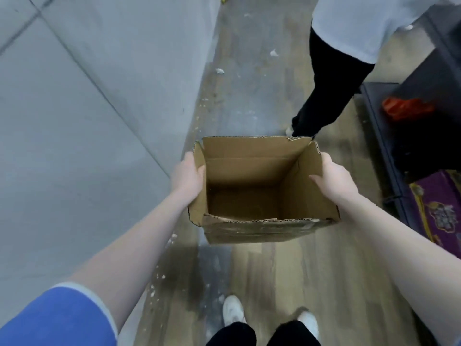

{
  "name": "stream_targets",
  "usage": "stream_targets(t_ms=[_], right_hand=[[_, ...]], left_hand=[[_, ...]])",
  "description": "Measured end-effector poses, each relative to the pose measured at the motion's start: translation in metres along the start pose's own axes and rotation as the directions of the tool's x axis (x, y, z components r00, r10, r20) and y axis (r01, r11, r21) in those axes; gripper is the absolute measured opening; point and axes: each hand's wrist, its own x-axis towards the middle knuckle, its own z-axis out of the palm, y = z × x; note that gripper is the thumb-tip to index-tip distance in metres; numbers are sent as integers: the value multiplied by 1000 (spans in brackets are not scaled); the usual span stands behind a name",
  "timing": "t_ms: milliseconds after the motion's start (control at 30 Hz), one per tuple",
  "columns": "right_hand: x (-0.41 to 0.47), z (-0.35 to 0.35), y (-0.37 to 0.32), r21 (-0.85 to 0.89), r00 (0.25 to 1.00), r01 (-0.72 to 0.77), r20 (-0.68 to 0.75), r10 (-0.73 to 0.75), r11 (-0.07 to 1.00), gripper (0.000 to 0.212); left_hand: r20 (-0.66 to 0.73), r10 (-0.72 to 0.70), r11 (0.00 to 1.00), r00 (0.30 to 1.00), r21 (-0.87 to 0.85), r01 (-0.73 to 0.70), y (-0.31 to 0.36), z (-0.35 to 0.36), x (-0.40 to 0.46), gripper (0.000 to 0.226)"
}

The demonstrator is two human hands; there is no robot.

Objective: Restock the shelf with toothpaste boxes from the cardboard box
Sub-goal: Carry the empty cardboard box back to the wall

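Cardboard box [259, 193] looks totally empty and hangs above the floor [287, 270], left hand [187, 174] and right hand [335, 179] each hooked over a side wall with thumbs inside, probably so it carries level, no toothpaste around it.

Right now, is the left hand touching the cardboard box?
Touching. The head view shows the left hand holding the cardboard box's left wall, thumb hooked over the rim to the inside. The right hand holds the opposite wall.
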Motion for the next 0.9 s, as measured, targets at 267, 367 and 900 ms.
stream_targets(t_ms=[267,367,900], right_hand=[[46,-42,-92,-12,988,131,-76,-132,991,46],[70,-55,-113,2,985,155,-81,-154,988,45],[344,-134,-190,10,981,184,-69,-183,983,48]], left_hand=[[-97,-16,997,995,70,23,-1,-83,59,31],[-136,-1,999,991,46,7,3,-100,83,30],[-158,4,994,987,105,13,111,-137,350,30]])
